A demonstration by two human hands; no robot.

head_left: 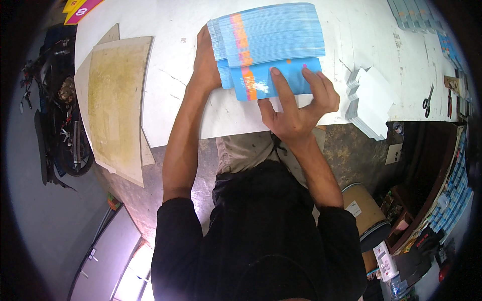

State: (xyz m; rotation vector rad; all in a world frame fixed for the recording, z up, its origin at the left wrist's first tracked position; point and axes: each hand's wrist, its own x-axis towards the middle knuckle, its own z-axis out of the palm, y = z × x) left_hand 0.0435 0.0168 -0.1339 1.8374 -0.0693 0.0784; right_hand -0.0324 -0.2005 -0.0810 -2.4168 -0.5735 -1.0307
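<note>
A thick stack of blue folded cardboard pieces [281, 37] with an orange and pink stripe lies at the table's near middle, its many edges showing in a row. My left hand [205, 62] is wrapped round the stack's left end; its fingertips are hidden behind it. At the front, one glossy blue face [278, 83] lies toward me. My right hand [298, 108] grips this front part, with spread fingers on the face and the thumb at its lower edge, the thumb's tip partly hidden.
Large worn boards [118, 105] overhang the white table [173, 85] at left. White folded cartons [370, 100] lie at the near right edge, with black scissors [428, 100] beyond. More blue stacks [414, 15] are at far right. A round-topped stool [364, 208] stands below.
</note>
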